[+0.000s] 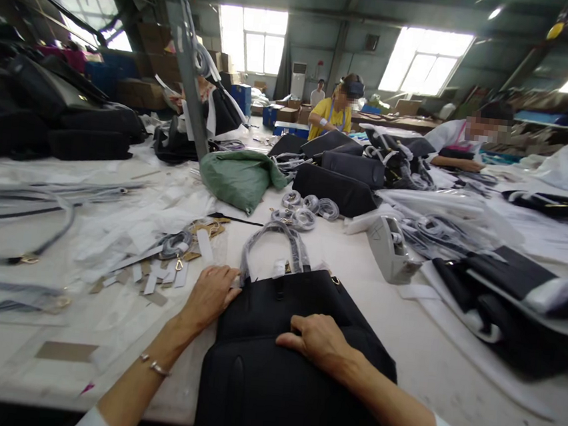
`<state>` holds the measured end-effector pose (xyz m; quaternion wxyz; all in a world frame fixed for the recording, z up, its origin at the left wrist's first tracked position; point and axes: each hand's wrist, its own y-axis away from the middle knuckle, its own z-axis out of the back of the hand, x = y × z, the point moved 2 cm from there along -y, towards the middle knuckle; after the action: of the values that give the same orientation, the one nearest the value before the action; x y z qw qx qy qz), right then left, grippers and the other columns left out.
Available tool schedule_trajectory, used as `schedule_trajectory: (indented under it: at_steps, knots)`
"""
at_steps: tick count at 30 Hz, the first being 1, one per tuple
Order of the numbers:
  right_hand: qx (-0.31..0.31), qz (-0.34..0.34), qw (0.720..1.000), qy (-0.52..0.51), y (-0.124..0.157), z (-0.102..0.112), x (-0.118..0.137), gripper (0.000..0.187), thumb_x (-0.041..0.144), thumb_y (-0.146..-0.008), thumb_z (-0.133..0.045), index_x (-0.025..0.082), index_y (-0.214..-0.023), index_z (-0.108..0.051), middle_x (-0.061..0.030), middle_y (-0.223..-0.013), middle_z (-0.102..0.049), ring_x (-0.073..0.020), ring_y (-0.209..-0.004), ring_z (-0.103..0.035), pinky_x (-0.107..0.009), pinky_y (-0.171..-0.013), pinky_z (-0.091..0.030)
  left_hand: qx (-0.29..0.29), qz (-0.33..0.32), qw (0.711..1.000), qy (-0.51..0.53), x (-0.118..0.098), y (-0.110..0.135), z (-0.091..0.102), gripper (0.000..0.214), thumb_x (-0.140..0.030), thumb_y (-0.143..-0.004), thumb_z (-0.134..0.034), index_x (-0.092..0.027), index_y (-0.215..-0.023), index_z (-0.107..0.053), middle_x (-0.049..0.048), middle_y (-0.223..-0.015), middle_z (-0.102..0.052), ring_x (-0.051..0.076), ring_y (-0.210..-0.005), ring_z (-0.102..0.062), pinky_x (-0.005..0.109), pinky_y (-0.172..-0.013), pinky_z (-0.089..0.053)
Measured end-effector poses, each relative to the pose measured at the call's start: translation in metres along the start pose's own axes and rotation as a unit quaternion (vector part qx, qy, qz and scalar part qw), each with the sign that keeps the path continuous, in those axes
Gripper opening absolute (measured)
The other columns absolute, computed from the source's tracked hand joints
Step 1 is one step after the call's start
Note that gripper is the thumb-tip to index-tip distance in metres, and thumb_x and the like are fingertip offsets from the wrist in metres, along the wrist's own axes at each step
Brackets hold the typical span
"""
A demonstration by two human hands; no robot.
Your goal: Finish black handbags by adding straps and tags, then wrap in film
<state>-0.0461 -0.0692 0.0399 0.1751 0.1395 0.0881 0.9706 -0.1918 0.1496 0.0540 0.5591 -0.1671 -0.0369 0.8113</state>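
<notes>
A black handbag (293,374) lies flat in front of me, its front edge at the table's near side. Clear plastic wraps its arched handles (274,235), which point away from me. At the bag's upper left corner, my left hand (210,296) is closed on the edge beside the handle's base, its fingertips partly hidden. On the bag's front panel rests my right hand (321,344), thumb stretched out and index finger bent, with a gap between them. A small gold-coloured ring (335,280) shows at the bag's upper right corner.
Left of the bag lie paper tags (154,277) and wrapped straps (58,211). Beyond it are coiled straps (309,209), a green cloth bag (242,175) and black bags (337,184). A grey tape dispenser (391,250) stands right. Co-workers (331,114) sit across the table.
</notes>
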Motion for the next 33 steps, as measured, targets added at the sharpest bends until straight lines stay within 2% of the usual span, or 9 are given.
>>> schedule_trajectory:
  at_steps: [5, 7, 10, 13, 17, 20, 23, 26, 33]
  knots:
    - [-0.027, 0.005, 1.000, 0.000, 0.003, -0.003, 0.003, 0.054, 0.072, -0.085, -0.045, 0.022, -0.083, -0.067, -0.0060, -0.077, -0.074, -0.0252, -0.071, -0.070, -0.027, -0.056, -0.036, -0.055, 0.051, 0.990, 0.116, -0.061, 0.009, 0.051, 0.034, -0.030, -0.095, -0.040, -0.020, -0.121, -0.059, 0.0086, -0.119, -0.068, 0.022, -0.108, -0.064, 0.038, -0.093, -0.051]
    - [-0.050, 0.009, 0.999, -0.014, 0.004, -0.008, 0.004, 0.049, 0.067, -0.086, -0.050, 0.021, -0.082, -0.066, -0.0056, -0.078, -0.073, -0.0234, -0.071, -0.069, -0.027, -0.058, -0.039, -0.064, 0.029, 0.995, 0.072, -0.093, 0.025, 0.036, 0.037, -0.030, -0.094, -0.042, -0.021, -0.125, -0.059, 0.0081, -0.125, -0.066, 0.024, -0.114, -0.061, 0.041, -0.098, -0.049]
    - [-0.118, 0.027, 0.990, -0.065, 0.006, -0.011, 0.002, 0.031, 0.050, -0.088, -0.061, 0.020, -0.082, -0.064, -0.0053, -0.080, -0.070, -0.0213, -0.075, -0.065, -0.029, -0.067, -0.044, -0.063, -0.026, 0.996, -0.051, -0.125, 0.053, -0.018, 0.041, -0.023, -0.091, -0.045, -0.017, -0.128, -0.059, 0.0107, -0.131, -0.063, 0.026, -0.122, -0.057, 0.046, -0.100, -0.048]
    - [-0.217, 0.048, 0.962, -0.161, 0.005, 0.002, -0.014, 0.009, 0.027, -0.090, -0.059, 0.021, -0.085, -0.063, -0.0043, -0.087, -0.067, -0.0196, -0.084, -0.062, -0.031, -0.079, -0.047, -0.066, -0.035, 0.988, -0.134, -0.130, 0.071, -0.064, 0.044, -0.019, -0.090, -0.043, -0.013, -0.132, -0.056, 0.0126, -0.139, -0.056, 0.027, -0.128, -0.053, 0.049, -0.103, -0.046]
    - [-0.315, -0.033, 0.934, -0.166, -0.016, 0.037, -0.058, 0.013, 0.025, -0.088, -0.056, 0.021, -0.098, -0.065, -0.0082, -0.102, -0.067, -0.0238, -0.102, -0.058, -0.038, -0.093, -0.043, -0.068, -0.046, 0.985, -0.149, -0.123, 0.070, -0.072, 0.046, -0.023, -0.091, -0.045, -0.013, -0.136, -0.052, 0.0127, -0.141, -0.054, 0.027, -0.130, -0.050, 0.049, -0.104, -0.046]
    - [-0.203, -0.133, 0.956, -0.162, -0.042, 0.052, -0.091, 0.034, 0.039, -0.087, -0.058, 0.017, -0.113, -0.063, -0.0116, -0.111, -0.068, -0.0253, -0.106, -0.059, -0.036, -0.093, -0.041, -0.064, -0.043, 0.989, -0.128, -0.119, 0.058, -0.064, 0.046, -0.027, -0.092, -0.047, -0.013, -0.136, -0.052, 0.0128, -0.142, -0.054, 0.026, -0.130, -0.051, 0.047, -0.104, -0.047]
    - [-0.093, -0.198, 0.957, -0.190, -0.057, 0.053, -0.115, 0.042, 0.052, -0.088, -0.054, 0.015, -0.102, -0.067, -0.0134, -0.102, -0.070, -0.0255, -0.098, -0.063, -0.032, -0.085, -0.044, -0.072, -0.015, 0.992, -0.105, -0.111, 0.045, -0.062, 0.045, -0.031, -0.093, -0.049, -0.012, -0.134, -0.053, 0.0146, -0.141, -0.054, 0.027, -0.129, -0.051, 0.047, -0.104, -0.048]
    - [-0.079, -0.234, 0.948, -0.204, -0.059, 0.051, -0.134, 0.045, 0.057, -0.087, -0.053, 0.015, -0.086, -0.068, -0.0145, -0.094, -0.071, -0.0266, -0.093, -0.066, -0.032, -0.080, -0.045, -0.090, 0.001, 0.993, -0.081, -0.103, 0.040, -0.063, 0.041, -0.031, -0.093, -0.050, -0.012, -0.128, -0.058, 0.0154, -0.138, -0.056, 0.028, -0.128, -0.052, 0.048, -0.105, -0.047]
    - [-0.007, -0.299, 0.898, -0.322, -0.023, 0.040, -0.156, 0.065, 0.071, -0.088, -0.038, 0.012, -0.084, -0.065, -0.0087, -0.069, -0.067, -0.0153, -0.054, -0.062, -0.023, -0.049, -0.046, -0.114, -0.016, 0.992, -0.046, -0.102, 0.044, -0.060, 0.032, -0.026, -0.094, -0.048, -0.013, -0.119, -0.063, 0.0142, -0.127, -0.065, 0.027, -0.120, -0.059, 0.049, -0.104, -0.048]
